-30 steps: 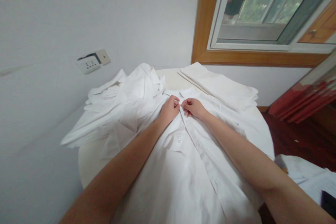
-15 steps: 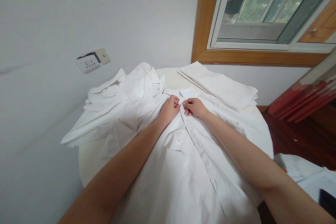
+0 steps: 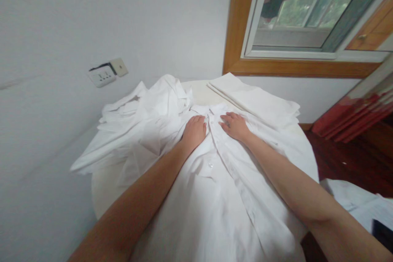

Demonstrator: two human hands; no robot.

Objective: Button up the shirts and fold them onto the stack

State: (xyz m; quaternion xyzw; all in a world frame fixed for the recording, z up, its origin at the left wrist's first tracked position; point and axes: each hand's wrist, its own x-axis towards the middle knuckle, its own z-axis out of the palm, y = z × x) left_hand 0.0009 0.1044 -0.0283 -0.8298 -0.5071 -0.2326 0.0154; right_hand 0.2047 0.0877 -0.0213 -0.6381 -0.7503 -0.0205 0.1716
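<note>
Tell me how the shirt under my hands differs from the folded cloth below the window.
The shirt is spread out front side up; the folded cloth lies in flat layers. The shirt shows a collar and a button; the folded cloth shows neither. Your left hand and right hand rest on the shirt; neither touches the folded cloth. Both look white.

"Where could a hand pass?"
"Down the middle of the frame, over the white shirt (image 3: 227, 196), through the narrow gap between the left hand (image 3: 195, 132) and the right hand (image 3: 235, 126)."
"And beyond them?"
"A bare strip of table (image 3: 199, 91), upper centre, between the rumpled white pile (image 3: 150, 108) and the folded cloth (image 3: 256, 97). The wall (image 3: 159, 20) stands behind, blocking farther reach."
"Left of centre?"
"The pile bulges up there."
</note>
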